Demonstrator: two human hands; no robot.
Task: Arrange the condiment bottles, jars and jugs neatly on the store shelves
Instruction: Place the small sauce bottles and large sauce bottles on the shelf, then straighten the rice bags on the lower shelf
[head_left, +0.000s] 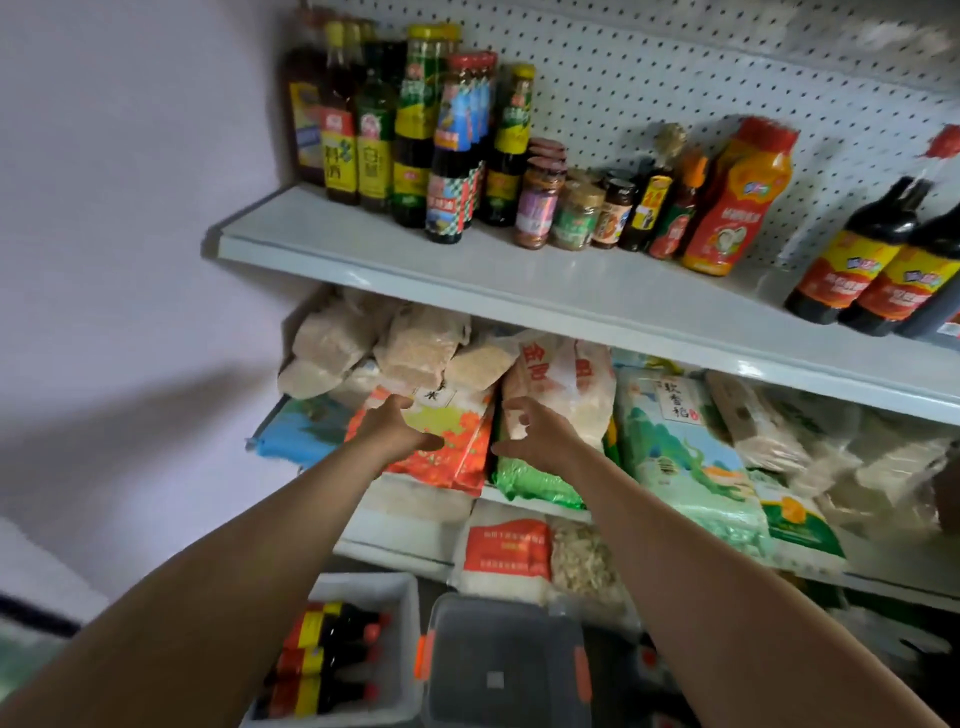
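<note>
The white upper shelf carries tall dark sauce bottles at the left, small jars in the middle, an orange squeeze bottle and dark soy bottles at the right. Both my arms reach forward below that shelf. My left hand hovers with fingers spread in front of an orange-red bag and holds nothing. My right hand is beside it, fingers loosely curled and empty, in front of a green bag. A white bin on the floor holds several red-capped bottles.
The lower shelves are packed with bags of rice and grain. A grey lidded box with orange clips stands next to the white bin. A plain wall closes the left side. Pegboard backs the upper shelf.
</note>
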